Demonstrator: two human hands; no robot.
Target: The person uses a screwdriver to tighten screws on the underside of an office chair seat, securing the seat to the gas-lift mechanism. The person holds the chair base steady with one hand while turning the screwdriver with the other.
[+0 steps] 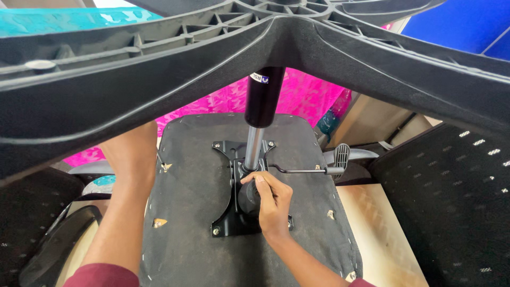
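Observation:
An office chair lies upside down, the black fabric underside of its seat (186, 223) facing up. A black gas cylinder (263, 95) on a chrome rod (254, 149) rises from the black metal mechanism plate (226, 226) to the black five-arm base (159, 79), which fills the top of the view. My right hand (273, 204) curls around a round black knob (247, 197) on the plate at the foot of the rod. My left forearm (125, 202) reaches up along the seat's left edge. Its hand is hidden behind an arm of the base.
A thin lever (303, 171) with a ribbed paddle (341, 154) sticks out to the right of the plate. Black mesh chair parts stand at the right (451, 202) and left (32, 212). Pink cloth (308, 95) lies behind the seat, with a wooden surface (382, 239) below.

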